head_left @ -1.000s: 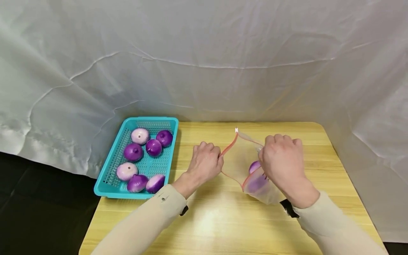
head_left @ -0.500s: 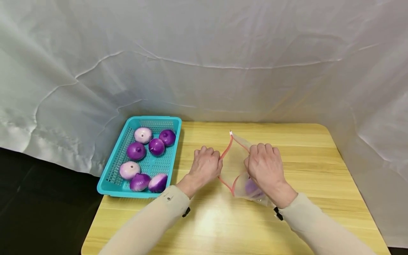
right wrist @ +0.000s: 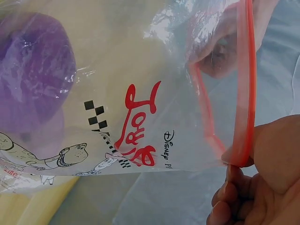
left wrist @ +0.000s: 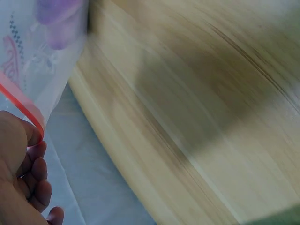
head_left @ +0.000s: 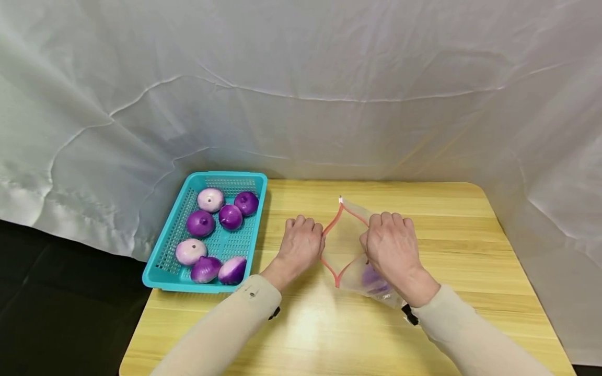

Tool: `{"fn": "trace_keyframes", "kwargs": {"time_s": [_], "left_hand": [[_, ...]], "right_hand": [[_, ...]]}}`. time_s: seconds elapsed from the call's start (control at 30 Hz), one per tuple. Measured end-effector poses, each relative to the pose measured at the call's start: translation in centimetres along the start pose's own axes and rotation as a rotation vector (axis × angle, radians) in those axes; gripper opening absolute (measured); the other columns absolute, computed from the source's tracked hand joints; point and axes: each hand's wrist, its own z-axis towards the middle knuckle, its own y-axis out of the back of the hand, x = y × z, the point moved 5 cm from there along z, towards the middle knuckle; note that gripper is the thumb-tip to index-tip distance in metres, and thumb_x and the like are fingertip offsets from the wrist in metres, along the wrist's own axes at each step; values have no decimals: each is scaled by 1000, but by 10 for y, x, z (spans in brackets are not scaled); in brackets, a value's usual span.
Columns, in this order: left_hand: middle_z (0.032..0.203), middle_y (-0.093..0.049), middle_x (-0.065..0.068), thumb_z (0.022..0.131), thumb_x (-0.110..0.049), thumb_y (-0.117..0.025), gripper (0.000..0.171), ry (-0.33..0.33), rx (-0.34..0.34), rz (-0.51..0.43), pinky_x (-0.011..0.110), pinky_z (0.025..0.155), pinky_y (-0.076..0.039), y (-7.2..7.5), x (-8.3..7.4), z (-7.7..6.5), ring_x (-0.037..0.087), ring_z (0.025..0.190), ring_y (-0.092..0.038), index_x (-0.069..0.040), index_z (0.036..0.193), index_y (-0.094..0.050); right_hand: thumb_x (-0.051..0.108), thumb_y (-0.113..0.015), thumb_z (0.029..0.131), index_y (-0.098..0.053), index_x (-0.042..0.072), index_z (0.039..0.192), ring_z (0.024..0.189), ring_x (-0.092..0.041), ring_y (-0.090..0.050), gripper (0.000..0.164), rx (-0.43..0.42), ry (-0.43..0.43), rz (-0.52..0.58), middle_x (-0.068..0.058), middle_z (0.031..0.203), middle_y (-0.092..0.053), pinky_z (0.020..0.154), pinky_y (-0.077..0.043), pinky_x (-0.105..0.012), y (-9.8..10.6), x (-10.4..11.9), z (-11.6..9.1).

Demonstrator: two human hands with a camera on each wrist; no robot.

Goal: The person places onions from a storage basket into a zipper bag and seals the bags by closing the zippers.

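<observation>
Your left hand [head_left: 302, 242] and right hand [head_left: 394, 245] pinch opposite sides of the red rim [right wrist: 247, 84] of a clear bag [head_left: 345, 240], holding it spread over the table [head_left: 320, 334], with a purple onion [right wrist: 35, 70] inside it, to the right of the blue basket [head_left: 188, 287] and its seven onions [head_left: 200, 223].

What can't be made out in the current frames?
Head view: part of the bag, hidden behind the right hand.
Left wrist view: the bag's pink print, too blurred to read.
Right wrist view: how many onions the bag holds; it clouds them, the left edge cuts them off.
</observation>
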Motion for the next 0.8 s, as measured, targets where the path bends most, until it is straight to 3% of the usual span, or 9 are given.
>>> {"fn": "trace_keyframes", "kwargs": {"time_s": [0.2,0.43,0.6,0.8], "left_hand": [[79,-59,1,104,-34,-62,27,-29,-67,26,37,75,-40,0,0,-3,23,82,-54,-13,88,-66],[83,-60,3,105,-34,-61,27,-20,-17,-21,40,79,-42,6,3,-7,25,87,-54,-12,91,-67],[92,-63,5,104,-29,-64,20,-21,4,-61,42,82,-41,22,12,-15,26,92,-53,-11,97,-68],[94,-65,7,96,-20,-71,11,-26,-64,-86,45,82,-42,55,42,-29,30,94,-55,-9,98,-69]], "right_hand": [[7,-40,86,-27,12,67,56,-21,-25,24,20,-13,-2,1,65,-21,53,-26,-37,-1,-1,0],[7,-40,86,-26,13,66,55,-20,-24,25,11,-23,2,1,64,-20,52,-23,-35,-2,-5,2],[7,-42,85,-27,13,66,53,-22,-27,25,15,-35,1,1,63,-21,51,-22,-35,-2,-8,4],[7,-45,85,-27,13,66,52,-24,-30,27,38,-50,1,1,63,-21,52,-22,-35,-2,-11,4]]}}
